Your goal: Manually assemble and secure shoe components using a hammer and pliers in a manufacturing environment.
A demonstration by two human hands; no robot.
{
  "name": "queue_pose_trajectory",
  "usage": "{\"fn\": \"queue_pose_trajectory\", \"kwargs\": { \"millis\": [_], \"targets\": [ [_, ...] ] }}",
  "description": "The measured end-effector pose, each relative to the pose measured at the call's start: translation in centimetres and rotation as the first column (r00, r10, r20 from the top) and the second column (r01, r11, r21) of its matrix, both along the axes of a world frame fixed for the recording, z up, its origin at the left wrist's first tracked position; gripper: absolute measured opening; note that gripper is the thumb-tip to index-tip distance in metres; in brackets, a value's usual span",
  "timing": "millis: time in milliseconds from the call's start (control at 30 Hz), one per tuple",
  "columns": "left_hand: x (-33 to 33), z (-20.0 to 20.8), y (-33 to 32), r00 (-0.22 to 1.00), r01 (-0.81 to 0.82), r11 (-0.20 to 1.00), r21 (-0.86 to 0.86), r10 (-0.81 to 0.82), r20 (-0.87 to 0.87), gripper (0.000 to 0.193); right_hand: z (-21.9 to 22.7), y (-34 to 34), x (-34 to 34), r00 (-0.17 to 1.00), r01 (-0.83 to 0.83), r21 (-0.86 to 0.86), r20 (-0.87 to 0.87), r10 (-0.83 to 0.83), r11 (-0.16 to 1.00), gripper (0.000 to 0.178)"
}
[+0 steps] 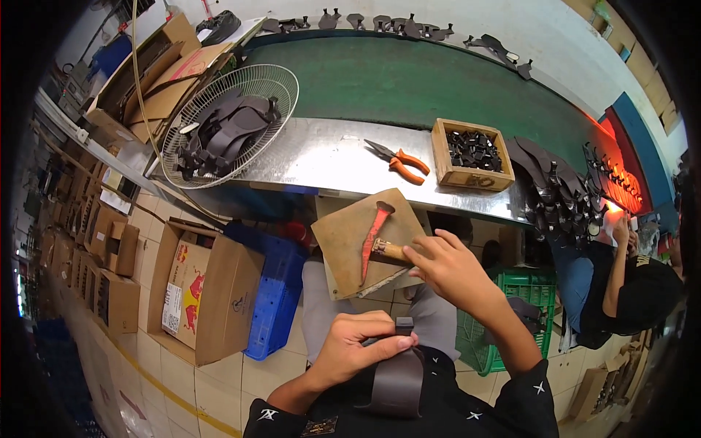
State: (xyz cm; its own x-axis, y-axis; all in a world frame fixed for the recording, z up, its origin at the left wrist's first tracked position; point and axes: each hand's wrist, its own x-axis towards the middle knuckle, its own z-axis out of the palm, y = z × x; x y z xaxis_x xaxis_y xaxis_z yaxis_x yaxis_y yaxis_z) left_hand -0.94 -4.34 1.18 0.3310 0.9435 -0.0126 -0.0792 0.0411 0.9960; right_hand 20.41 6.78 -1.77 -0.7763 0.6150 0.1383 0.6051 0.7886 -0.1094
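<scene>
The left hand (358,343) holds a dark brown strap (396,383) with a black fitting (404,323). Ahead and to its right, the right hand (449,270) grips a red-headed hammer (371,242) over a tan board (339,230). Beyond both hands, orange-handled pliers (407,166) and a wooden box (445,177) of black pieces (473,150) rest on the metal surface (314,157), a wire basket (297,95) farther left.

The left grip (361,344) pinches, thumb (387,347) pointing right, while the right grip (447,269) curls farther forward.

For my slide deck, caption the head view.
Right hand grips a red-headed hammer; left hand holds a dark curved piece.
</scene>
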Motion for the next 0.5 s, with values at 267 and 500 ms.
{"fn": "queue_pose_trajectory", "kwargs": {
  "millis": [267, 500],
  "targets": [
    [0.6, -0.4, -0.3, 0.946, 0.264, 0.956, -0.131, -0.230, 0.226, 0.021, 3.7, -2.9, 0.7, 0.709, -0.594, -0.673, -0.696, -0.108, 0.440, 0.020],
    [1.4, -0.6, 1.0, 0.769, 0.616, 0.765, -0.185, -0.535, 0.351, 0.026, 5.2, -2.6, 2.8, 0.719, -0.671, -0.613, -0.675, 0.165, 0.418, 0.028]
  ]
}}
